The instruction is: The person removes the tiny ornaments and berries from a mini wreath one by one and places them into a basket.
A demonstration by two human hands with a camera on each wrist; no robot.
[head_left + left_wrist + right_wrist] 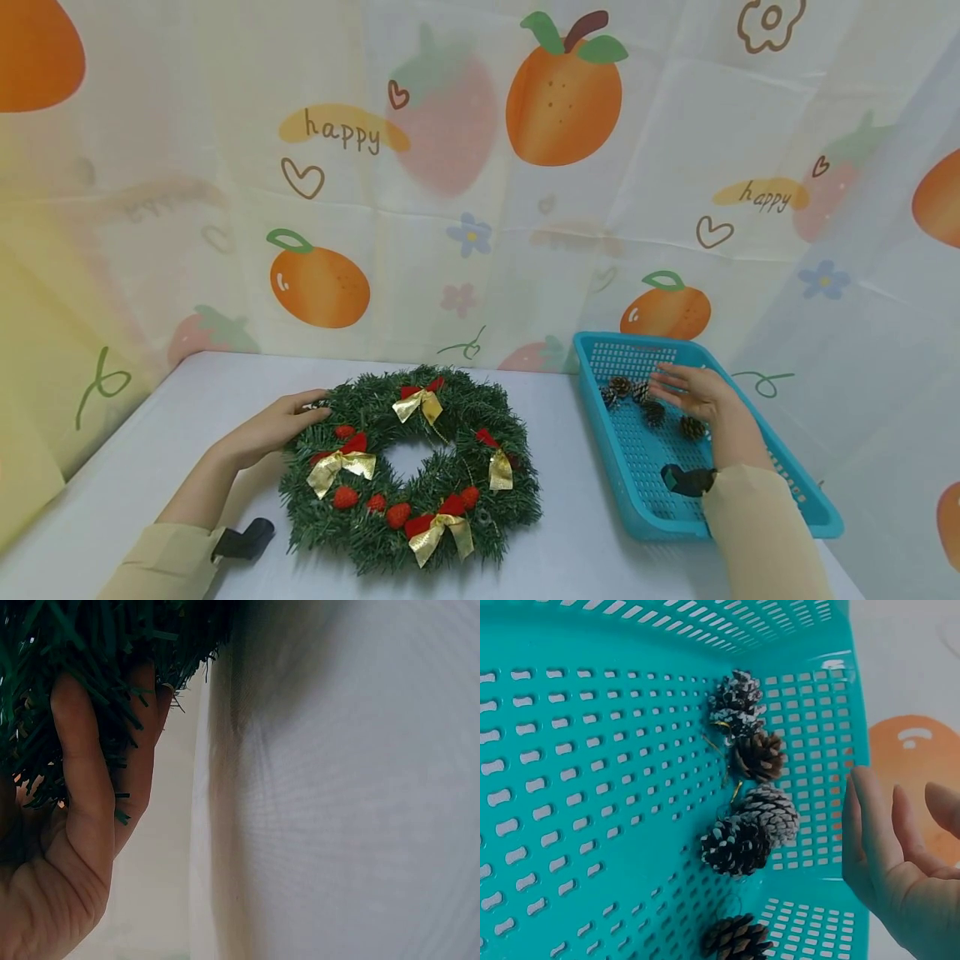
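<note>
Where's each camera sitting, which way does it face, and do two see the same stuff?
Head: on the person's head, facing forward and down at the wreath, blue basket and cloth; left hand, right hand and sleeves show.
Left wrist: on that wrist, facing the wreath's edge and a pale surface; the left hand shows.
Right wrist: on that wrist, looking into the basket at pine cones; part of the right hand shows.
Head and right wrist share the basket, pine cones and right hand.
</note>
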